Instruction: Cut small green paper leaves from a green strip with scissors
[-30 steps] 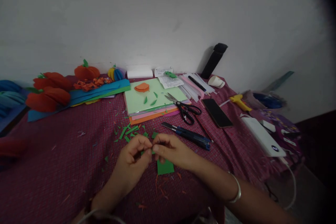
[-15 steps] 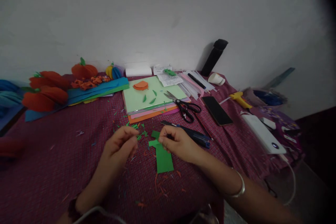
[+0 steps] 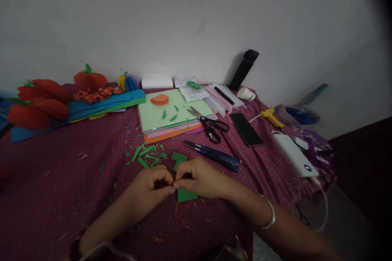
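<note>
My left hand (image 3: 150, 189) and my right hand (image 3: 199, 177) meet at the fingertips over the front of the table. Both are closed in a pinch, and whatever lies between the fingers is too small to make out. Beneath my right hand a piece of green paper (image 3: 187, 195) lies partly covered. Another green paper piece (image 3: 179, 157) shows just beyond the fingers. Green paper scraps (image 3: 150, 155) are scattered behind my left hand. A blue and black utility knife (image 3: 214, 155) rests beyond my right hand, with black scissors (image 3: 210, 124) farther back, partly on the paper stack.
A stack of coloured paper (image 3: 153, 114) bears green leaf shapes and orange paper pieces (image 3: 159, 99). Orange paper pumpkins (image 3: 36, 112) stand at left. At right are a phone (image 3: 246, 129), a yellow glue gun (image 3: 271, 117) and a white power bank (image 3: 294, 154). A black cylinder (image 3: 244, 69) leans against the wall.
My left hand has moved right and down, and my right hand slightly left and down, so their fingertips now meet. The green scraps behind my left hand are more exposed. The view has shifted slightly.
</note>
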A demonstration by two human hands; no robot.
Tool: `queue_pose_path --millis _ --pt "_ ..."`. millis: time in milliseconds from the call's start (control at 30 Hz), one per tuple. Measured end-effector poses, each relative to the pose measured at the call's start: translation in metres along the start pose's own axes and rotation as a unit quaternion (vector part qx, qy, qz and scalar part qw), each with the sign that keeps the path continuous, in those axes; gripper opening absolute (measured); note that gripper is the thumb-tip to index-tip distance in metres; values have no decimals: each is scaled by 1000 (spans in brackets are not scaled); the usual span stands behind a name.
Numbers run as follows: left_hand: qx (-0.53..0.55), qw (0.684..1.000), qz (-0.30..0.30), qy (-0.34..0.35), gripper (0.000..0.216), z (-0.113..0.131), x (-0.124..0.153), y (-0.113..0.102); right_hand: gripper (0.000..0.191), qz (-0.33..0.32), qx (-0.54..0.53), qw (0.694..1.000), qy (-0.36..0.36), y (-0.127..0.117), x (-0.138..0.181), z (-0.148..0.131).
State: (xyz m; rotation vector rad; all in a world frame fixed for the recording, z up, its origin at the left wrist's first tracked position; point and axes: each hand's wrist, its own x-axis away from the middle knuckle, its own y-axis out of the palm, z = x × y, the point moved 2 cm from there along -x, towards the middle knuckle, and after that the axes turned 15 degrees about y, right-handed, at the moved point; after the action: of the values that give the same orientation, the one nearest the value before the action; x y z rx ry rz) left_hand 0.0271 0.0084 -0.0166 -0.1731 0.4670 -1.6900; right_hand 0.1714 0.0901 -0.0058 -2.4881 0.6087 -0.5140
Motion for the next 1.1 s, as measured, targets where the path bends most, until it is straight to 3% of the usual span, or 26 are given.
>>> queue_pose_path --millis 100,200,233,300,433,533,867,933,1000,1067,1100 --pt "-14 1000 1 -5 14 0 0 2 11 27 -2 1000 -14 -12 2 -1" --pt "17 996 68 -48 16 -3 0 -1 21 215 8 976 26 -54 2 11" --pt "44 991 106 -73 16 -5 0 -3 22 276 55 958 60 -70 1 18" --pt "119 969 186 -112 18 -8 0 -7 18 323 205 916 123 -97 -3 35" --pt "284 898 307 -134 23 -12 -1 -11 34 293 283 900 153 -120 -17 67" --pt "358 859 339 -138 23 -11 -1 -12 40 280 316 892 162 -117 -24 79" --pt "359 843 384 -114 21 -7 1 -14 46 305 280 892 182 -129 -38 88" --pt "362 834 401 -110 21 -5 1 -15 43 323 229 900 181 -132 -32 83" --pt "369 827 412 -103 22 -1 1 -16 45 323 102 929 151 -130 -20 70" --pt "385 817 420 -90 22 3 1 -18 41 268 -66 957 86 -118 -7 49" --pt "396 810 426 -82 22 5 1 -19 32 201 -123 970 59 -108 0 36"
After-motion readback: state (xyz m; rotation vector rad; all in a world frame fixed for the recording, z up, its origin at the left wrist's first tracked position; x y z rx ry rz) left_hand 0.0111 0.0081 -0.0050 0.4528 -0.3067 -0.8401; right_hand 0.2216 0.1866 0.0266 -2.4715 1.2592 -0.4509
